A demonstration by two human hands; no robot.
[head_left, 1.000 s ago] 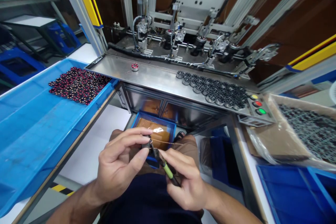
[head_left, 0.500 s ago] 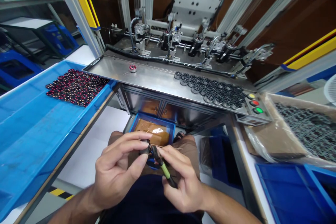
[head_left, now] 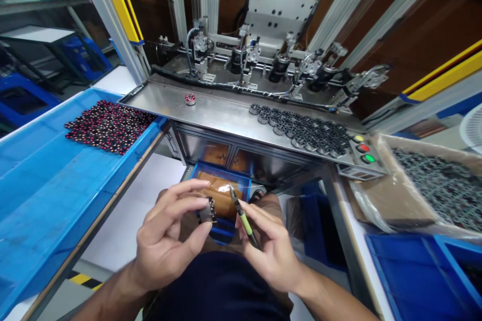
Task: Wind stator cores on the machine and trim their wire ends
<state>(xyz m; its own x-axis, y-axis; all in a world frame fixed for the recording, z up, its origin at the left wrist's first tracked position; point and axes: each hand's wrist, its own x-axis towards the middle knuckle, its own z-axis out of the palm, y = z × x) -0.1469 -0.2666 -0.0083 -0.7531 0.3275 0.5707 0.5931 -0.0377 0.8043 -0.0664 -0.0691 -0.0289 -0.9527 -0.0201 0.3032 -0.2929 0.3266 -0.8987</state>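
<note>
Between the thumb and fingers of my left hand [head_left: 171, 241] is a small dark motor stator [head_left: 207, 212], its wound side turned to the right. My right hand [head_left: 269, 241] grips side cutters [head_left: 244, 220] with green and black handles. Their jaws point up and stand apart from the stator. Below and beyond both hands, a blue bin [head_left: 248, 180] holds a brown plastic-wrapped bundle [head_left: 220, 188] on the floor between my legs.
One red-and-silver stator [head_left: 190, 100] sits on the metal ledge [head_left: 222, 115]. Several black rings [head_left: 301, 128] cover its right side, near the push buttons [head_left: 364, 148]. A blue tray [head_left: 48, 180] with many stators [head_left: 109, 125] stands left; a lined carton [head_left: 399, 200] of parts stands right.
The side cutters have moved away from the stator, to the right and with the jaws raised. My left hand keeps the stator in nearly the same place.
</note>
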